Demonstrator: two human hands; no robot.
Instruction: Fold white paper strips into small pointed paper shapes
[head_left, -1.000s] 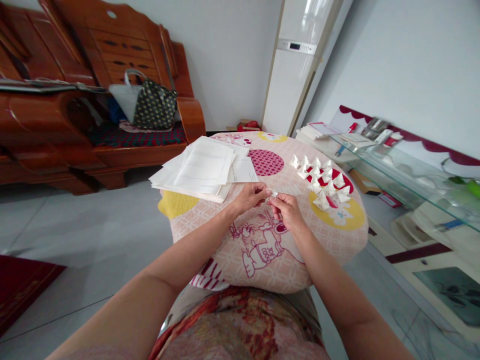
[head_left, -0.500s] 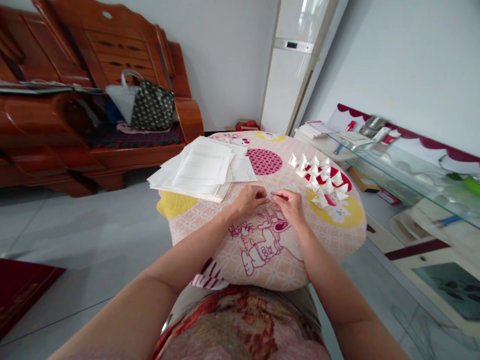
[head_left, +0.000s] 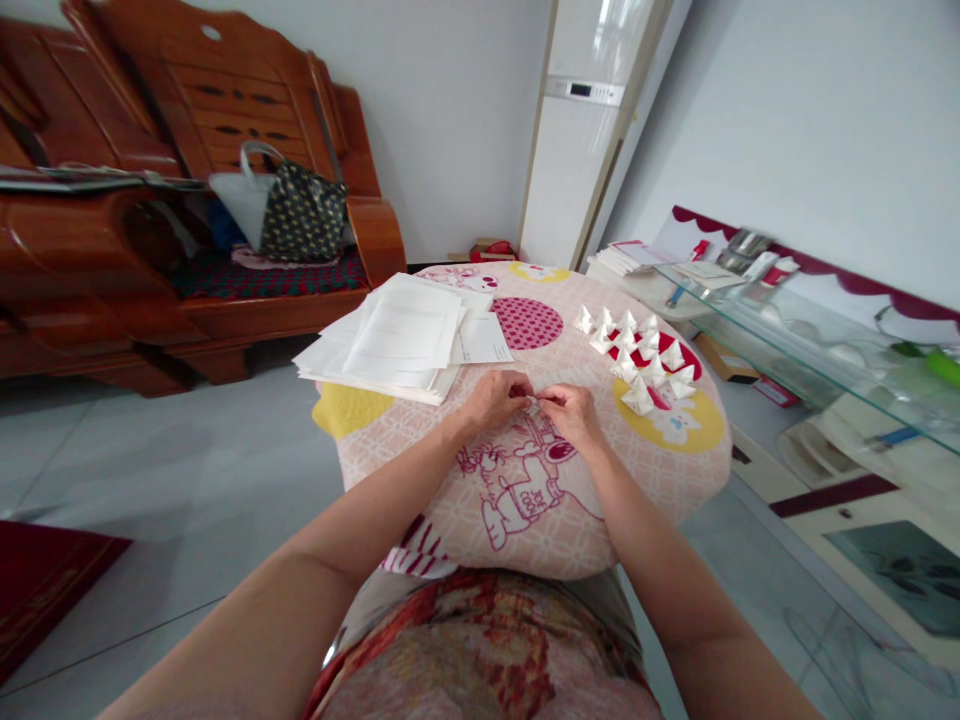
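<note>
Paper piece (head_left: 533, 401), one, tiny, white, pinched by left hand (head_left: 498, 399) and right hand (head_left: 573, 410); two o'clock, about twelve pointed white folded-paper shapes (head_left: 656, 373)!

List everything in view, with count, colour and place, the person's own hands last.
Round table: one, pink patterned cloth, centre
Sheets: a pile, white, table's left side
Folded papers: about a dozen, white, table's right side
Wooden seating: count unclear, reddish brown, far left
Bags: one or two, grey and dark patterned, on the seating
Air conditioner: one, white, at the back
Cabinet: one, white and dark red, right
Paper stack: one, mostly white, on the cabinet
Small piece: one, whitish, blurred, above the table
Left hand: one, bare, seems to pinch the small piece
Right hand: one, bare, likewise
</note>
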